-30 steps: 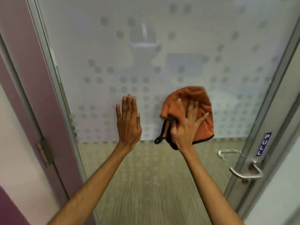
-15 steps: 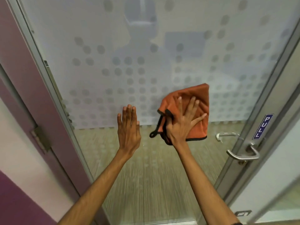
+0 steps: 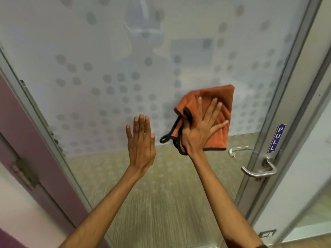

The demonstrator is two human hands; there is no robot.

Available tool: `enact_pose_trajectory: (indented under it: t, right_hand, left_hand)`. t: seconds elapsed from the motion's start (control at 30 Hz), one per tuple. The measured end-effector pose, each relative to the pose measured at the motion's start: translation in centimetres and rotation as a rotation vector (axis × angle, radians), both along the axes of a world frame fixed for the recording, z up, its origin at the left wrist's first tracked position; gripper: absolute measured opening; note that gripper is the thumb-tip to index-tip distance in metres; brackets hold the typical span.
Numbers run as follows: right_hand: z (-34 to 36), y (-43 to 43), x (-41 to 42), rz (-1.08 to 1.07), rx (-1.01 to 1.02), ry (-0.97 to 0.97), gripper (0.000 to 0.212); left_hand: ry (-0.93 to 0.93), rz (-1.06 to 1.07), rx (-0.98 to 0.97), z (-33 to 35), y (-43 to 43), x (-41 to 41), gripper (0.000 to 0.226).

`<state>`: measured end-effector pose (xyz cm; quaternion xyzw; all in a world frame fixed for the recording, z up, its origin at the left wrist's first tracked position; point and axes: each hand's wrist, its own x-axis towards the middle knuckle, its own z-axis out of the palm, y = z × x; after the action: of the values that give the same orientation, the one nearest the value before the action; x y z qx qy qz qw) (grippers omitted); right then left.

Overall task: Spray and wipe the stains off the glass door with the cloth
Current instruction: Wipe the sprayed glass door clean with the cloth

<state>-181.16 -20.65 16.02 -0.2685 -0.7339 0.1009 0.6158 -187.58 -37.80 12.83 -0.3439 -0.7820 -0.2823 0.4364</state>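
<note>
The glass door [image 3: 111,51] fills the view, frosted with grey dots above and clear below. An orange cloth [image 3: 223,99] with a black edge and loop is pressed flat on the glass at the lower edge of the frosted band. My right hand [image 3: 200,129] lies spread on the cloth, thumb hooked around its folded left edge. My left hand [image 3: 141,144] rests flat on the glass to the left of the cloth, fingers together, holding nothing. No spray bottle is in view.
A metal lever handle [image 3: 259,171] and a blue PULL sticker [image 3: 276,138] sit on the door's right frame. The grey left frame [image 3: 35,115] meets a purple wall [image 3: 10,111] with a hinge [image 3: 25,174]. Striped carpet shows through the lower glass.
The view has shifted, so hands and cloth sit differently in the frame. The cloth now lies more to the right with a squarer outline. My left hand stays flat on the glass.
</note>
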Motion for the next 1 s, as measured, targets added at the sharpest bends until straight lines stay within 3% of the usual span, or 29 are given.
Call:
enact_pose_trajectory:
  t: [0.2, 0.4, 0.57, 0.77, 0.83, 0.93, 1.0]
  right_hand:
    - [0.0, 1.1, 2.4, 0.105, 0.162, -0.118, 0.070]
    - [6.2, 5.6, 2.2, -0.016, 0.054, 0.082, 0.066]
    - [2.6, 7.6, 4.0, 0.103, 0.232, -0.023, 0.066]
    - [10.3, 11.4, 4.5, -0.049, -0.204, 0.408, 0.083]
    - [11.1, 10.3, 3.9, -0.003, -0.104, 0.334, 0.082]
    - [7.6, 9.7, 5.2, 0.064, 0.194, 0.028, 0.071]
    - [7.6, 11.6, 6.8, 0.047, 0.156, -0.008, 0.070]
  left_hand:
    - [0.057, 0.048, 0.053, 4.2, 3.7, 0.6, 0.060]
    - [0.049, 0.078, 0.082, 5.4, 4.9, 1.4, 0.061]
    - [0.115, 0.074, 0.018, 7.0, 7.2, 2.0, 0.063]
    - [0.128, 0.083, -0.007, 8.0, 8.1, 2.6, 0.064]
    - [0.120, 0.075, 0.014, 8.8, 9.4, 3.1, 0.062]
    - [0.103, 0.088, 0.033, 9.9, 10.8, 3.8, 0.062]
    - [0.112, 0.095, 0.027, 10.6, 10.9, 3.8, 0.063]
